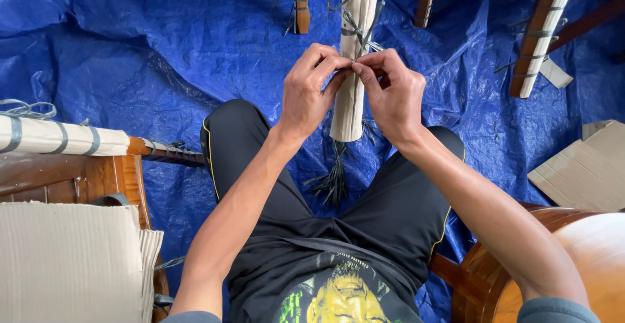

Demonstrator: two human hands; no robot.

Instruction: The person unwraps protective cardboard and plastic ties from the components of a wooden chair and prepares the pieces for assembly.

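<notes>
Bright even daylight, soft shadows, sharp focus, slight wide-angle distortion

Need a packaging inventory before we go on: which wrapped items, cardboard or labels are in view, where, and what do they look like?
Cream paper-wrapped leg: centre, between both hands, grey straps.
Second wrapped leg: left, lying flat.
Third wrapped leg: upper right, slanted.
Corrugated cardboard sheet: lower left, beige.
Flat brown cardboard pieces: right edge.
No labels, signs or screens.
</notes>
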